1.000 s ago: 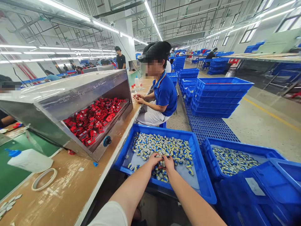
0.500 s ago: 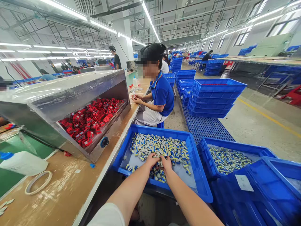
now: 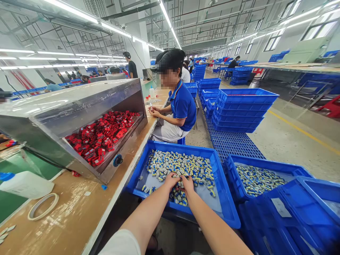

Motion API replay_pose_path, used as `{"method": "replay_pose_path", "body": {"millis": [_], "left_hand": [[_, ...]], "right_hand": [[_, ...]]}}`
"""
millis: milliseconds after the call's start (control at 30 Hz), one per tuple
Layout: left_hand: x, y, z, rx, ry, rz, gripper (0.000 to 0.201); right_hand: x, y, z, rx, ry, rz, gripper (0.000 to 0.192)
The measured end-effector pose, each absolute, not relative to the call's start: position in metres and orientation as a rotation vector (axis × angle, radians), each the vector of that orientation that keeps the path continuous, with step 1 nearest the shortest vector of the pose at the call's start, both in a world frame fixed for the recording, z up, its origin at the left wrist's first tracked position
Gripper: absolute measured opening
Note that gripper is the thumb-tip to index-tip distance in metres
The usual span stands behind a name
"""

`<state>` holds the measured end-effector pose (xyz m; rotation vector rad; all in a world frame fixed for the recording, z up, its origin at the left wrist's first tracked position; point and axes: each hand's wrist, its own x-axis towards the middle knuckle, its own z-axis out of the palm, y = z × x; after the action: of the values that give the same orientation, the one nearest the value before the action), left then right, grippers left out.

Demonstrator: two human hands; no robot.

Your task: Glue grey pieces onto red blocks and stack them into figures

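Observation:
A blue plastic crate (image 3: 224, 198) sits in front of me, holding several small grey, blue and yellow parts (image 3: 180, 164). My left hand (image 3: 171, 180) and my right hand (image 3: 188, 184) rest side by side in the pile near the crate's front, fingers curled down into the parts. Whether either hand grips a part is hidden by the fingers.
A steel box (image 3: 77, 117) with red parts (image 3: 101, 136) stands on the wooden bench (image 3: 79, 212) at left, with a white bottle (image 3: 26, 184) and tape ring (image 3: 42, 205). A seated person in a blue shirt (image 3: 183, 104) works ahead. More blue crates (image 3: 265, 177) at right.
The view has steadied after shifting slightly; both hands stay in the same spot in the crate, fingers working in the parts.

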<state>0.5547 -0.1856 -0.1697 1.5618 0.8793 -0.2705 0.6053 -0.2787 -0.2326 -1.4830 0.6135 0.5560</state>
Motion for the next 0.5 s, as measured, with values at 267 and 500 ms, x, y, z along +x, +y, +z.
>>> {"method": "replay_pose_path", "body": {"millis": [267, 500], "left_hand": [[0.556, -0.182, -0.171, 1.505, 0.881, -0.238, 0.041], [0.555, -0.179, -0.15, 1.396, 0.887, -0.199, 0.041]], "right_hand": [[0.602, -0.276, -0.231, -1.402, 0.627, 0.551, 0.037], [0.598, -0.3, -0.221, -1.271, 0.621, 0.538, 0.03]]}}
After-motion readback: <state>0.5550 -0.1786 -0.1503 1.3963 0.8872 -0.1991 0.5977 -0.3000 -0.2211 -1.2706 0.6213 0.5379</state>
